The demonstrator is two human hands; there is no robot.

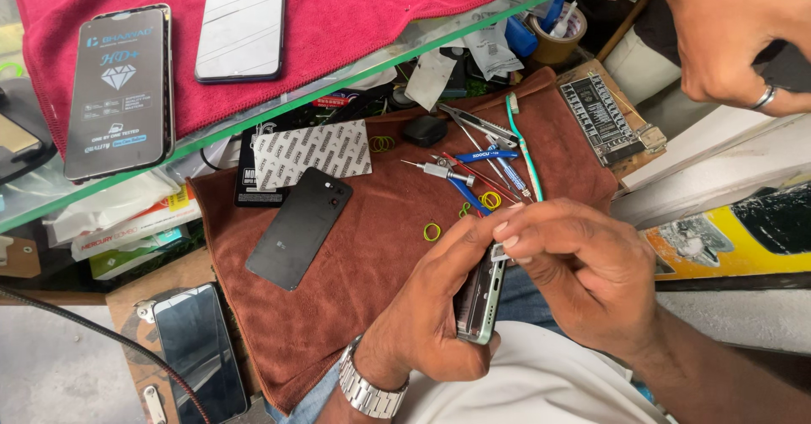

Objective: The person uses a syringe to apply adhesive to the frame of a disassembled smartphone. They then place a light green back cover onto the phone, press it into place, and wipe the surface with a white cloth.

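Note:
My left hand [431, 306], with a metal watch on its wrist, grips a green-edged phone [480, 299] on its side above my lap. My right hand [574, 259] pinches a small part at the phone's top edge, fingertips meeting those of the left. A black phone back cover [300, 225] lies on the brown cloth [372, 255] to the left. Just beyond my hands on the cloth are screwdrivers [439, 169], tweezers [473, 124], a toothbrush [524, 149] and yellow-green rubber bands [432, 231].
Another person's hand with a ring [731, 40] reaches in at top right. A glass shelf holds a red cloth [338, 19], a phone [241, 23] and a boxed screen protector [120, 90]. Another phone [198, 348] lies at bottom left; a test board [601, 118] sits right.

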